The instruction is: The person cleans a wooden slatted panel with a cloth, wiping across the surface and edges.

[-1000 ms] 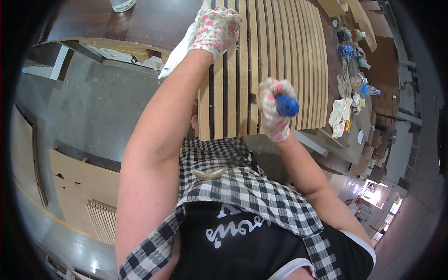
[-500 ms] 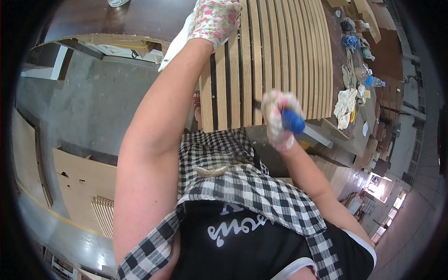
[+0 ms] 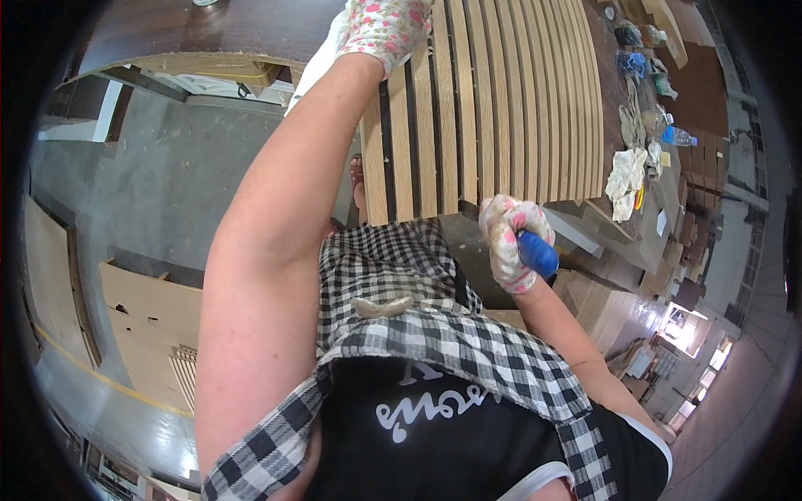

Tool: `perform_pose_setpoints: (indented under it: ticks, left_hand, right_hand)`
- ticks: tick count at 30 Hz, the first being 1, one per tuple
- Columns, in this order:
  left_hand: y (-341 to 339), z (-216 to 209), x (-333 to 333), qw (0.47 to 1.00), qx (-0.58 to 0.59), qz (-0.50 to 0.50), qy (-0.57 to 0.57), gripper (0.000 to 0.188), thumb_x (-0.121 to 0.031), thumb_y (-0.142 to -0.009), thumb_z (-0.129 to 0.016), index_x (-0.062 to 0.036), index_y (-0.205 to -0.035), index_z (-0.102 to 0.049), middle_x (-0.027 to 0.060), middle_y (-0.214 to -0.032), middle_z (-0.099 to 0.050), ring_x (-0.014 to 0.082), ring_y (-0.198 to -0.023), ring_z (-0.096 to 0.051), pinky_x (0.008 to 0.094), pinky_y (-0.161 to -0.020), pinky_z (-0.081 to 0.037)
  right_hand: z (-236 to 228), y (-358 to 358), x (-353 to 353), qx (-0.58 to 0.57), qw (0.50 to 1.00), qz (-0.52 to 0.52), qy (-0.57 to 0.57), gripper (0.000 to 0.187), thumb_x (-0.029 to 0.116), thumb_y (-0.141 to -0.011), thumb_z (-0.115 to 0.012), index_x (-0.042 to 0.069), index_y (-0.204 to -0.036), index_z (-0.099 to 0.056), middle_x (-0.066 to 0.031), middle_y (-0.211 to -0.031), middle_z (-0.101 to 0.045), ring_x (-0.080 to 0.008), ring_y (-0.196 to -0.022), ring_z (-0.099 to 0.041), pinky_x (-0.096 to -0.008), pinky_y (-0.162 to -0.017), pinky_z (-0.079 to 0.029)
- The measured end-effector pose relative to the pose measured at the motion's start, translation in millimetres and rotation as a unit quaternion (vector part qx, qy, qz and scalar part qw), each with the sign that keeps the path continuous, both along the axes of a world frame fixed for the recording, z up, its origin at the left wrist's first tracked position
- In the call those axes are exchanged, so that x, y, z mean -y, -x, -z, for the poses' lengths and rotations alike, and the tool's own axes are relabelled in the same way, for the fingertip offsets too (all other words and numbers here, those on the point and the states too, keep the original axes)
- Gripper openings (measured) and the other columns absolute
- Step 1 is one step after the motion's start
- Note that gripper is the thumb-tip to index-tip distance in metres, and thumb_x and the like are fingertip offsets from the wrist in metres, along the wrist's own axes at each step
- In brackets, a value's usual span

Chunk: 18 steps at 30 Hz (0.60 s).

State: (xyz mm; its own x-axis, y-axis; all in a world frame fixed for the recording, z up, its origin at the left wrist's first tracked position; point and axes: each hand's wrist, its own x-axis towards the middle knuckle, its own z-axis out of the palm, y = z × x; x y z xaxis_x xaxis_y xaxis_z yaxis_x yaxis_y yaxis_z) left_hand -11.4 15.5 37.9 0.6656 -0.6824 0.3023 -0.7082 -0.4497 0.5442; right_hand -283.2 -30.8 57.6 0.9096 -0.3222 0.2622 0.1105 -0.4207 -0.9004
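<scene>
The right grip [image 3: 511, 242], gloved in white with a pink floral print, is wrapping fully around a blue-handled tool [image 3: 539, 255], the rounded handle end sticking out toward the wearer's right. A dark end of the tool is projecting on the other side of the fist, at the near edge of the slatted wooden panel [image 3: 543, 108]; whether it is touching the panel, I cannot tell. The left grip [image 3: 387, 33], gloved alike, is resting at the left side of the panel, high in the view. Its fingers are running out of sight past the upper edge, so I cannot tell how far they are spreading or whether they are holding anything. A white cloth-like piece [image 3: 316, 71] is hanging just beside the left wrist.

The panel is lying in front of the wearer, its pale slats running away from the body with dark gaps between them. To its left, a dark brown surface [image 3: 242, 29] is stretching out. To its right, a crumpled white cloth [image 3: 625, 179] is lying near a plastic bottle [image 3: 680, 137]. The wearer is dressing in 1 black-and-white checked apron [image 3: 468, 359].
</scene>
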Motion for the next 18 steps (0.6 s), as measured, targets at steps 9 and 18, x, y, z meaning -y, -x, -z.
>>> perform_pose_setpoints:
  ticks: [9, 18]
  left_hand:
    - [2.2, -10.5, 1.8, 0.997, -0.009, 0.014, -0.072, 0.015, -0.009, -0.073, -0.047, -0.0087, -0.08, -0.06, 0.0141, -0.088, -0.059, 0.0309, -0.084, -0.057, 0.0394, -0.074, -0.045]
    - [7.6, -24.9, 1.4, 0.994, -0.075, -0.002, -0.082, 0.013, -0.013, -0.074, -0.049, -0.0083, -0.081, -0.059, 0.0145, -0.089, -0.058, 0.0319, -0.088, -0.055, 0.039, -0.077, -0.043]
  right_hand:
    - [-10.4, 1.2, 4.8, -0.061, 0.964, 0.009, -0.257, 0.035, 0.032, -0.085, -0.042, 0.0, -0.072, -0.046, -0.0042, -0.057, -0.046, -0.0126, -0.05, -0.048, -0.0222, -0.045, -0.039]
    - [8.8, -14.5, 19.6, 0.051, 0.924, -0.041, -0.377, 0.019, 0.019, -0.084, -0.044, 0.004, -0.073, -0.041, -0.0039, -0.058, -0.041, -0.0074, -0.038, -0.035, -0.019, -0.031, -0.028]
